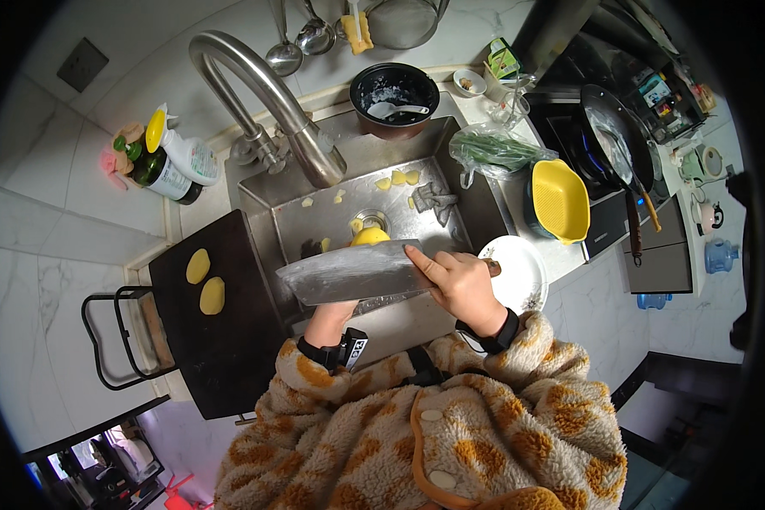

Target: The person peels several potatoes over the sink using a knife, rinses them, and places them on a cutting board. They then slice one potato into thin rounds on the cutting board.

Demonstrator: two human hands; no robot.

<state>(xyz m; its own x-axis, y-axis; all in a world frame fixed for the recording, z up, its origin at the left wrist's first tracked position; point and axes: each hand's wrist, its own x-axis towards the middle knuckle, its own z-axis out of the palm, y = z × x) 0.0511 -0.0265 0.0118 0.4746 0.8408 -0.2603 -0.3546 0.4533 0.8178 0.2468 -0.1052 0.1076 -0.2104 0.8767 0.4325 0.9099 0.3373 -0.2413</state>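
My right hand (468, 287) grips the wooden handle of a Chinese cleaver (357, 273), its index finger laid along the blade. The wide blade is held level over the front part of the stainless steel sink (331, 191). Below the blade, my left hand (335, 315) shows only its wrist and heel; the fingers are hidden. Just past the blade's far edge, part of a peeled potato (370, 236) shows, and its contact with my left hand is hidden. Two potato slices (205, 282) lie on the black cutting board (229, 357) at left.
A steel faucet (274, 108) arches over the sink, where potato scraps (398, 177) and a grey rag (437, 201) lie. A black pot (395, 95) sits on the back rim. At right are a white plate (516, 274), a yellow colander (558, 201), bagged greens (497, 150) and a wok (612, 140).
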